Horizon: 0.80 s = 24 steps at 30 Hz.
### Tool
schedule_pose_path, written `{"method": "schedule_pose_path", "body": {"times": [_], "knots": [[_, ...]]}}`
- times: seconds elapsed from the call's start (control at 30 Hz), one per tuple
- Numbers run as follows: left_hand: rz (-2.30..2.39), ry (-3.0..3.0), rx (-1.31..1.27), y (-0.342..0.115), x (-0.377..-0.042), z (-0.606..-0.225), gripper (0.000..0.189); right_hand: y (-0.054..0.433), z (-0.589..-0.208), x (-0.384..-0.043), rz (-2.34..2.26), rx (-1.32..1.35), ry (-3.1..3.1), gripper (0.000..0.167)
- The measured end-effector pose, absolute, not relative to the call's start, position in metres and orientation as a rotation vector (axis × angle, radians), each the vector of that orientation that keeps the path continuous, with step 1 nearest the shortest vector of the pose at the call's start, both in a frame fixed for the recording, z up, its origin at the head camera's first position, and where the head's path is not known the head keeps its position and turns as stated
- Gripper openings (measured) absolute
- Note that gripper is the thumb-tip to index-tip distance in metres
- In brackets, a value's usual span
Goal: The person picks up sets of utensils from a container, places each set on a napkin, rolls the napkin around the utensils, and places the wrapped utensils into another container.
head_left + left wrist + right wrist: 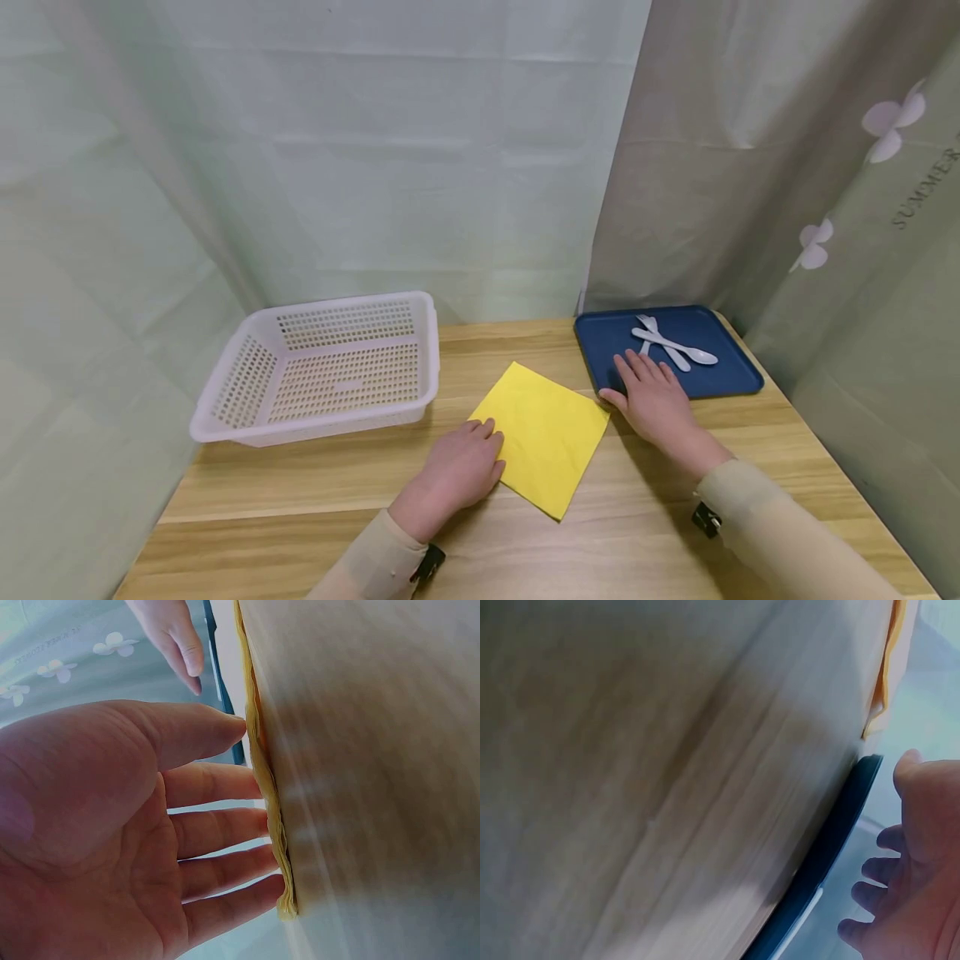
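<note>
A folded yellow cloth (551, 429) lies flat on the wooden table, one corner toward me. My left hand (461, 467) is at its left edge. In the left wrist view, the straight fingertips (262, 892) and thumb of that hand touch the cloth's layered edge (270, 802). My right hand (656, 404) is held above the near left part of a dark blue tray (720, 379), fingers spread and holding nothing. A white spoon (701, 356) crosses a white fork (651, 323) and another white utensil on this tray. Apart from the tray rim (862, 780), the right hand (922, 847) shows palm and fingers.
A white perforated plastic basket (345, 417) stands at the back left of the table (277, 492). Pale curtains (450, 167) hang behind and at both sides, close against the table's edges. The tray sits at the back right corner.
</note>
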State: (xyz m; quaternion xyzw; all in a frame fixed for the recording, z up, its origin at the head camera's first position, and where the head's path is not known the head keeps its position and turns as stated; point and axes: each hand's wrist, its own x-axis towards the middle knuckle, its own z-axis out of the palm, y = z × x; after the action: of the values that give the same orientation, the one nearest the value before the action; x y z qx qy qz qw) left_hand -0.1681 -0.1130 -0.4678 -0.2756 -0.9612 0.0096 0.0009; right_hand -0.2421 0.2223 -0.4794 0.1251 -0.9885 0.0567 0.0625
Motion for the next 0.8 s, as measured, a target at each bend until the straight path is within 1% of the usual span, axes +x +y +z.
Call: {"method": "schedule_pose_path", "body": {"times": [0.53, 0.8], "knots": [[0.037, -3.008, -0.866, -0.112, -0.167, -0.466, 0.039, 0.235, -0.478, -0.262, 0.133, 0.305, -3.034, 0.077], [0.043, -2.998, -0.872, -0.113, -0.167, -0.468, 0.039, 0.236, -0.474, -0.266, 0.122, 0.311, -3.01, 0.071]]}}
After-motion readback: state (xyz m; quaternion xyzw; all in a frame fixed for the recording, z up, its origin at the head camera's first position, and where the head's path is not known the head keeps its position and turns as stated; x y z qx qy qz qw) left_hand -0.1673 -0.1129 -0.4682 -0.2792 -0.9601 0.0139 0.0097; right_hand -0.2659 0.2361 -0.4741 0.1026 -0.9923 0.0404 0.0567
